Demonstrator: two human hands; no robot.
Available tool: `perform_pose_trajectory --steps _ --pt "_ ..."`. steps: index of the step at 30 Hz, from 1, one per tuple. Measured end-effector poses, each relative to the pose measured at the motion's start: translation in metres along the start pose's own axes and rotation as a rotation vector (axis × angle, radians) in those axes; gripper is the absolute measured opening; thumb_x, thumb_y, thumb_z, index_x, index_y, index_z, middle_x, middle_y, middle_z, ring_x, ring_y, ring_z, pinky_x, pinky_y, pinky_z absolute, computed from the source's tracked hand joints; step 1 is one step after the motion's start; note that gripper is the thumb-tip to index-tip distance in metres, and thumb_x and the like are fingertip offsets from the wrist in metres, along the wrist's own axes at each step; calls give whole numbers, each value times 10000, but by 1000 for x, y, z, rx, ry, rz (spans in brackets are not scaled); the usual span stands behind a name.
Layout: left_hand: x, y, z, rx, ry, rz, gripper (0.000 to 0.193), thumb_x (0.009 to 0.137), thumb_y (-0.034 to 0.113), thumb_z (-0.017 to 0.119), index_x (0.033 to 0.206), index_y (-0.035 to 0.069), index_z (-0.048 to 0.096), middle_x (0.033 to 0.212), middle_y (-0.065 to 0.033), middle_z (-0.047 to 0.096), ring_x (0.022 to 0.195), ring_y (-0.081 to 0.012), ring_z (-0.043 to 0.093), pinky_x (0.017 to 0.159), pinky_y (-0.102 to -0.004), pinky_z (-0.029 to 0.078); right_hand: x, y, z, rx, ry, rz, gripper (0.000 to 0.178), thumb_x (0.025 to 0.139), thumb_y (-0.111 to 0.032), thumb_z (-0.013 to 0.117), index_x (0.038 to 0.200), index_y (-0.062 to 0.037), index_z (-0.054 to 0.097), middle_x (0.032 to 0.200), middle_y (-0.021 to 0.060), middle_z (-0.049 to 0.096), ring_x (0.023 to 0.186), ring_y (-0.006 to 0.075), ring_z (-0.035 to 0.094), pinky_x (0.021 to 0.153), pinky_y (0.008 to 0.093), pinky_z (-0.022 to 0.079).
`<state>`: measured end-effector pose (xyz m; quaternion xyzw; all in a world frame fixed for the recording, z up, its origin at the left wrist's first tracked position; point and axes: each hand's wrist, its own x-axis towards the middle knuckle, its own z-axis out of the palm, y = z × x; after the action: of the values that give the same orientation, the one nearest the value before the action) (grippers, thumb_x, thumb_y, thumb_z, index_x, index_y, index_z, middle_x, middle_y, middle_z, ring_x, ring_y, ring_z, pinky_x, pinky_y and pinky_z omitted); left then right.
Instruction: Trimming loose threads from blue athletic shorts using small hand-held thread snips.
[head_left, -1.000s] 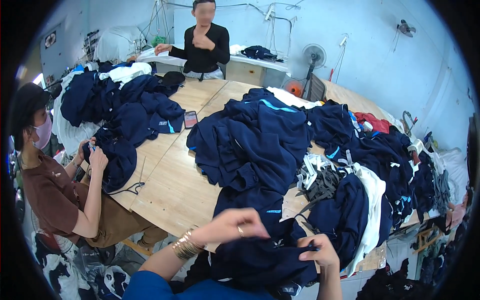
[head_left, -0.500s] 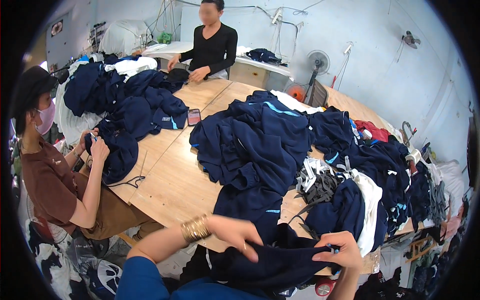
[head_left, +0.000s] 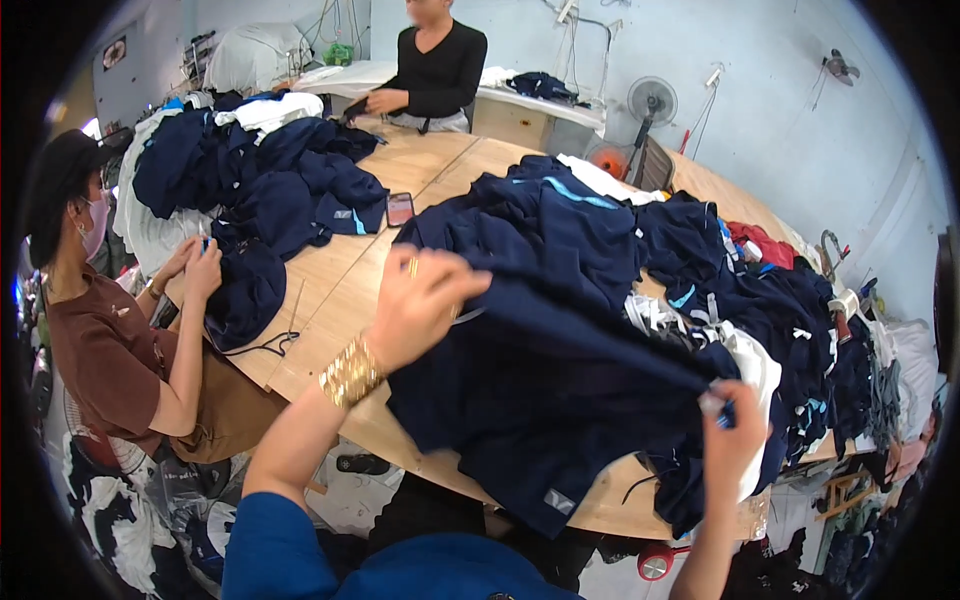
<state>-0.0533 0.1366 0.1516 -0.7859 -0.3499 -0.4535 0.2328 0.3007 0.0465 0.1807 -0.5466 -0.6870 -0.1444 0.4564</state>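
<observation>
A dark navy garment (head_left: 540,400) with a small grey patch at its lower edge hangs spread between my hands over the table's near side. Its outline looks like shorts, but I cannot tell for certain. My left hand (head_left: 425,300), with a gold bracelet at the wrist, is closed on its upper left corner. At the upper right corner my right hand (head_left: 735,430) pinches the cloth, where a small white and blue bit shows. Just beyond lies a heap of navy garments (head_left: 560,225) with light blue trim, partly hidden by the held one.
The wooden table (head_left: 330,290) bears a phone (head_left: 400,210) and another navy pile (head_left: 290,190). White cloth (head_left: 755,365) and more garments (head_left: 780,330) lie to the right. A seated co-worker (head_left: 110,340) is at the left; another person (head_left: 440,75) stands at the far side.
My hands have lifted the navy garment and spread it out, the left hand moving up and leftward and the right hand slightly up. The far person's hands have drawn back from the table.
</observation>
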Motion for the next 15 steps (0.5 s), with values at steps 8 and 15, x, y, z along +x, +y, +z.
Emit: perform_pose_trajectory --steps 8,15 --pt "-186 71 22 -170 -528 -536 399 748 10 566 1114 165 597 1080 -14 564 992 -185 530 919 -388 307 -181 27 76 94 -548 193 367 625 30 612 958 -124 638 925 38 589 761 250 608 641 338 480" --pt "-179 118 -5 -604 -575 -872 312 826 38 558 1135 73 574 1069 -87 594 884 -218 598 832 -325 438 -168 17 63 259 -631 349 357 643 93 578 959 -58 646 987 89 613 893 259 620 760 300 485"
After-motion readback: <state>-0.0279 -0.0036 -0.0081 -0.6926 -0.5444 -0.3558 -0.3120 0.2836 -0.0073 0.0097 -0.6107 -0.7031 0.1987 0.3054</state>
